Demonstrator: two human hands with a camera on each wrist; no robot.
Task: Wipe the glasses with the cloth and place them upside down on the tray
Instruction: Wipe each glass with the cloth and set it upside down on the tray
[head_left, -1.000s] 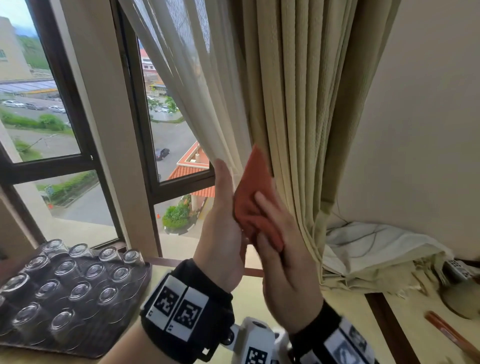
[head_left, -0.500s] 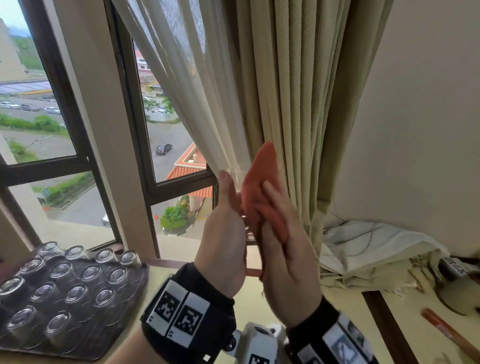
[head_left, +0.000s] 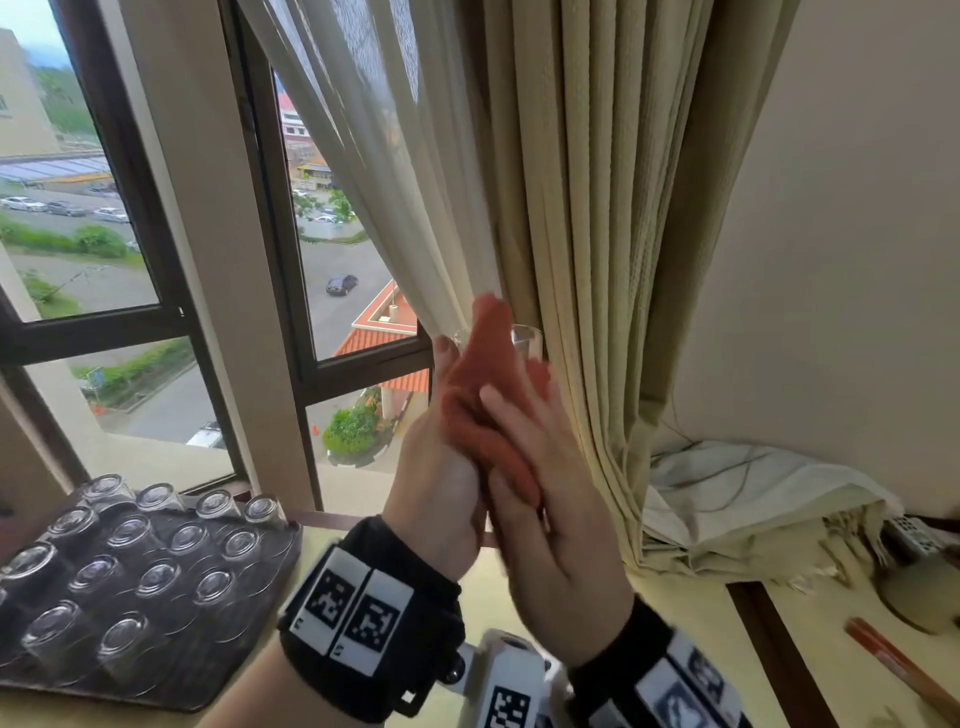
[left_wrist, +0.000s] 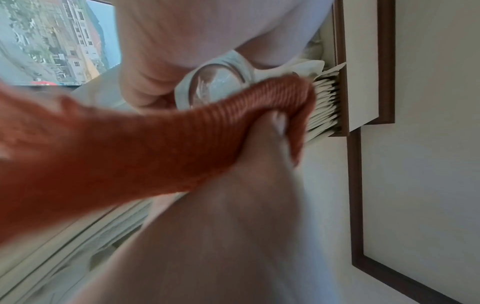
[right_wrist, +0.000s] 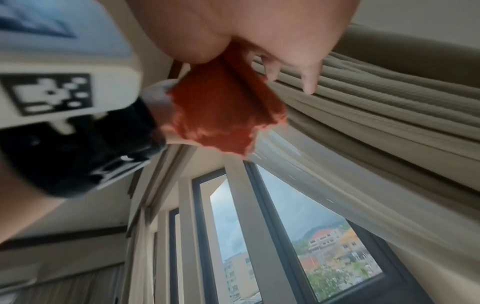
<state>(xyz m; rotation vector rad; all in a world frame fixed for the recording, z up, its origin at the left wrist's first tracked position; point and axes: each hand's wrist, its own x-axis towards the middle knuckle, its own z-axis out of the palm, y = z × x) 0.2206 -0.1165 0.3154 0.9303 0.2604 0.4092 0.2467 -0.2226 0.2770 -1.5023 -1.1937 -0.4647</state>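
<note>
A clear glass is raised in front of the curtain, and my left hand grips it from the left. In the left wrist view the glass shows its round end beside that hand's fingers. My right hand holds the orange cloth and presses it against the glass; the cloth hides most of the glass. The cloth bunches under the right palm. A dark tray at the lower left carries several glasses standing upside down.
Beige curtains hang right behind the hands, with a window to the left. A crumpled white sheet lies at the right. A reddish stick and a round grey object lie on the yellow tabletop.
The right hand has slid the cloth along the glass, and the glass rim now shows above the cloth. Both hands stay raised together by the curtain.
</note>
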